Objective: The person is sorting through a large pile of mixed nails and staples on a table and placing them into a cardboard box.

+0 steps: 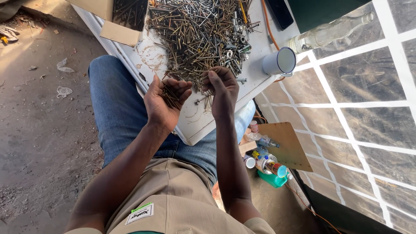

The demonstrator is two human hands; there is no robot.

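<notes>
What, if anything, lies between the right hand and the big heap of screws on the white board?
Nothing visible. The right hand hangs at the near edge of the heap of screws with fingertips among the loose ones there. The left hand, cupping a bundle of screws, sits off to the side.

A bunch of dark, thin screws [170, 96] lay bundled in the cupped left palm, roughly parallel, heads and tips mixed. A few more screws [207, 100] hung from the right fingertips, pointing down over the board's near edge. Beyond them the main pile [197, 32] sprawled across the white board [197, 125], a loose tangle of long brownish and silvery screws lying every way, with pale nuts and bolts gathered along its right side.
</notes>
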